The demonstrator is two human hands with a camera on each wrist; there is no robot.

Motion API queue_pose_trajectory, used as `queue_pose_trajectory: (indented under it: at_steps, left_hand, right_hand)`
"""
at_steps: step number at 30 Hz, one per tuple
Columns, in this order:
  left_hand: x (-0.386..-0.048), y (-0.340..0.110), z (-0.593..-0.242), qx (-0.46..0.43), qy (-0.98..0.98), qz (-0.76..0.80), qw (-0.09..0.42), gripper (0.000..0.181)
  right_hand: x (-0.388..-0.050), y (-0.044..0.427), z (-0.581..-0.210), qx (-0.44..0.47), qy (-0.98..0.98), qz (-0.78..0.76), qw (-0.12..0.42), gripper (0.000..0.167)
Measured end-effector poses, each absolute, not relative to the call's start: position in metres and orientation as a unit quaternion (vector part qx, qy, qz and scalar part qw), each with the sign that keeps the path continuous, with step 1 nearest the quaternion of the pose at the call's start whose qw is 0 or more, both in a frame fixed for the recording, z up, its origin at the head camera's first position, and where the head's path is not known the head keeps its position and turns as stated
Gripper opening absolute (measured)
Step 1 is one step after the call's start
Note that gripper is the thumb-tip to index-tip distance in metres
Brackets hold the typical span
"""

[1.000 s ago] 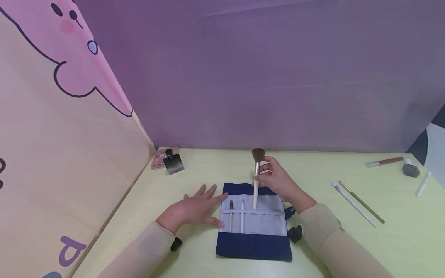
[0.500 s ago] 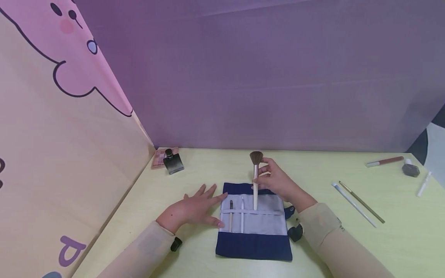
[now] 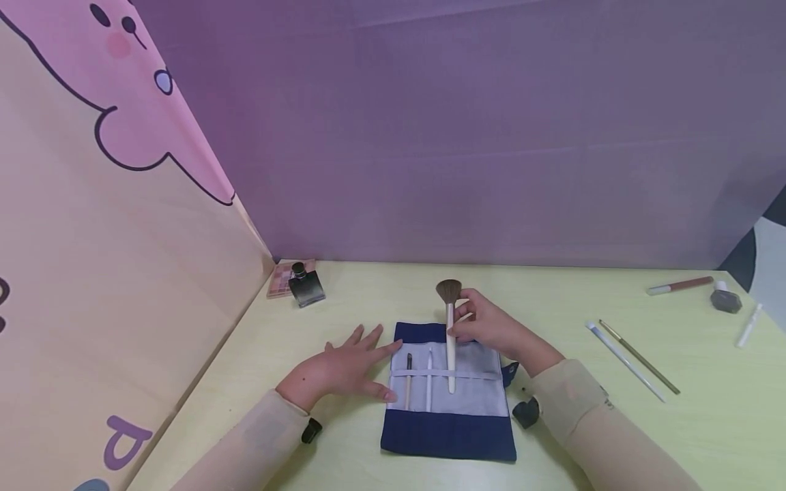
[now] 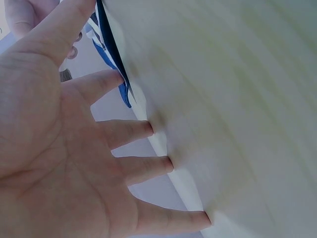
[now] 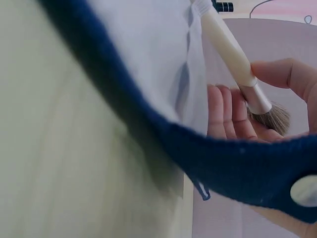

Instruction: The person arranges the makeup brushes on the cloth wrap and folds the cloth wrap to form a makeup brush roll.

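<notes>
A navy brush roll with a pale grey lining (image 3: 473,399) lies unfolded on the table. My right hand (image 3: 488,331) pinches a large makeup brush (image 3: 451,348) near its ferrule, brown bristles pointing away from me. The brush's pale handle crosses the roll's elastic band (image 3: 479,375), its lower end showing below the band. Two thinner brushes, a dark-tipped one (image 3: 408,382) and a white one (image 3: 428,382), sit under the band further left. With fingers spread, my left hand (image 3: 344,372) rests at the roll's left edge; its fingertips (image 4: 166,162) touch the table in the left wrist view.
To the right lie a white brush (image 3: 626,361) and a gold-brown brush (image 3: 638,356). Further off are a reddish tube (image 3: 680,285), a small dark bottle (image 3: 726,300) and a white stick (image 3: 749,326). A perfume bottle (image 3: 307,288) and a pink palette (image 3: 280,281) stand back left.
My right hand has moved the large brush down toward me, and its handle end has gone from about the elastic band to below it. My left hand has stayed put.
</notes>
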State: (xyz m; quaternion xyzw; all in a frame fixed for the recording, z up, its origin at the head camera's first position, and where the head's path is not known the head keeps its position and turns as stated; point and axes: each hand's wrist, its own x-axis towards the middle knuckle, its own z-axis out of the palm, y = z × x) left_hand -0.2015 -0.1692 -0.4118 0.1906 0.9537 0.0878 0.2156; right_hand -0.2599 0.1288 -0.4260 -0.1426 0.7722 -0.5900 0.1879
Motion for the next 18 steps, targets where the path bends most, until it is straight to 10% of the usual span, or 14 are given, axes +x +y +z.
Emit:
queue_pose_trajectory:
  at_steps: [18]
  left_hand:
    - [-0.202,-0.169,-0.413,0.190,0.954,0.086,0.215,0.098]
  right_hand:
    - [-0.248,0.129,-0.422,-0.150,0.828,-0.501,0.202,0.098]
